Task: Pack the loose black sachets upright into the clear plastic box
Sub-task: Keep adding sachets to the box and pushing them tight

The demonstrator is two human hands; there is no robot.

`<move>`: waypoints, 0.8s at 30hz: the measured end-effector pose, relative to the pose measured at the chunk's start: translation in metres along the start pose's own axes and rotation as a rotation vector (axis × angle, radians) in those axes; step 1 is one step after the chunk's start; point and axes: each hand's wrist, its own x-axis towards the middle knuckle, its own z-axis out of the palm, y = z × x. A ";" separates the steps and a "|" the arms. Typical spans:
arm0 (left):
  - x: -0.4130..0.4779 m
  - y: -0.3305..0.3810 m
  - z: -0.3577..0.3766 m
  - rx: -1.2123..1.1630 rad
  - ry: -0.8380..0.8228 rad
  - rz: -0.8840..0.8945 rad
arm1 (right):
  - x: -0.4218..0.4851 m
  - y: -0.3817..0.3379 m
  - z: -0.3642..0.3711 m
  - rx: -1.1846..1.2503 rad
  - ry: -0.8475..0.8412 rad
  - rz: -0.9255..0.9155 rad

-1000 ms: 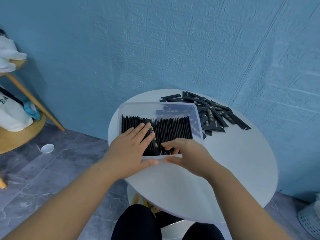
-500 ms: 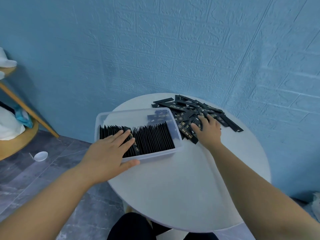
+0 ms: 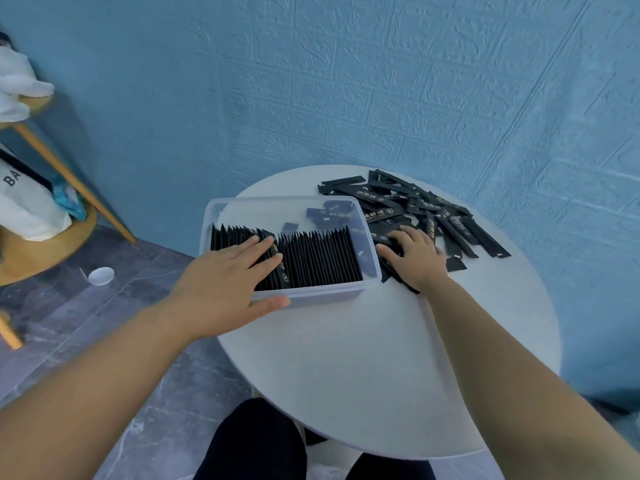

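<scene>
Right hand [image 3: 415, 261] has left the near edge of the clear plastic box [image 3: 322, 295] and now lies palm-down on the loose sachets [image 3: 450, 216] just right of it. Left hand [image 3: 225, 282] unchanged: fingers straight on the tops of the packed row [image 3: 318, 258], thumb against the near wall. Step judged: fetching the next sachets. Whether the right fingers have closed on any, cannot tell; undersides hidden. Next move needs a few lifted, turned on edge and slipped into the row's right end while the left hand steadies it. Count: one box, one upright row of several dozen, one overlapping loose pile of perhaps two dozen on the white table [image 3: 346, 375]; exact numbers not countable.
</scene>
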 end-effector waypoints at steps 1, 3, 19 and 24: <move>-0.001 0.000 0.001 0.005 0.009 0.006 | -0.006 0.003 0.000 -0.009 0.005 -0.005; -0.002 -0.001 0.005 0.012 0.043 0.025 | -0.021 0.007 0.000 -0.021 0.022 -0.017; 0.004 0.001 0.019 0.057 0.236 0.123 | -0.033 0.067 -0.022 0.086 -0.003 0.320; 0.010 0.007 0.018 0.050 0.258 0.151 | -0.066 0.059 -0.013 0.087 0.038 0.186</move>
